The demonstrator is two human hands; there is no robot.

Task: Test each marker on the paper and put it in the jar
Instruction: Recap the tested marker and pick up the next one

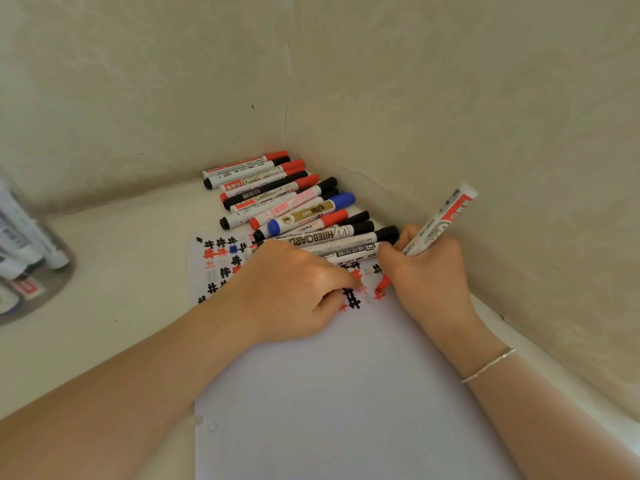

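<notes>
The right hand (427,268) held a red marker (434,225), its grip clamped round the white barrel with the fingers curled about it, and the red tip touched the paper (346,393) beside a small red mark. The marker leaned up and away to the right, its far end near the wall. The left hand (294,289) rested on the paper just beside the right one, its fingers curled under with the fingertips pressed onto the sheet; whether that grip held anything I could not tell. The paper lay on the pale counter (114,271), its far part covered with rows of black, red and blue hash marks, the near part blank. Beyond the hands a row of capped markers (287,202) lay side by side in the corner, with red, black and blue caps. At the left edge of the view stood the clear jar (31,258), blurred, with several markers inside it. A thin bracelet (488,365) circled the right wrist.
</notes>
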